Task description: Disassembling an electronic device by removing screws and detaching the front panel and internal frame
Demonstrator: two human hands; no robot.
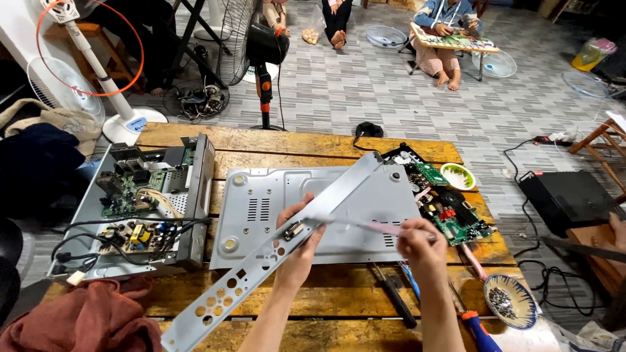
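While the left hand [301,229] clasps a long perforated metal panel [274,251] above the desk [313,306], the right hand's [417,244] grip pinches a pink-handled tool [385,228] against it, over the grey cover plate [261,208].

Single head-worn view, looking steeply down and forward over a wooden table [195,137].
Close range: forearms enter from the bottom edge, left hand [301,228] and right hand [417,240] sit at lower centre. Table fills the middle band; tiled floor [391,91] and seated people recede across the top. No second view.
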